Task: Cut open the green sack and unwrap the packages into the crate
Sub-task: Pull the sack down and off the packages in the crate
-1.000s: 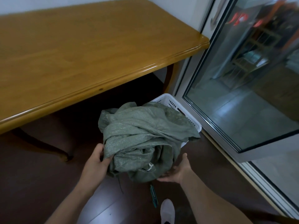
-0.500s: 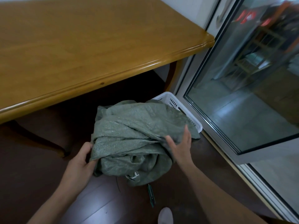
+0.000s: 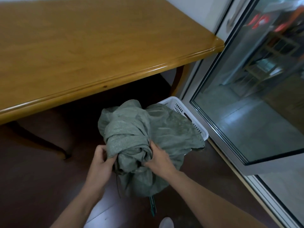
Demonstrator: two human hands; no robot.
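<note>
Crate (image 3: 178, 104): contents hidden under green sack (image 3: 130, 129) | left grip (image 3: 100, 163), right grip (image 3: 160, 159): clutching sack folds

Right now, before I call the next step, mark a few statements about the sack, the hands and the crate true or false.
1. Both the left hand and the right hand grip the green sack. True.
2. The sack lies on the wooden table. False: it is held up in front of the table, below its edge.
3. The white crate stands beside the glass door. True.
4. The right hand holds the green-handled tool. False: the tool shows below the sack, in neither hand.
5. The sack hides part of the crate. True.
</note>
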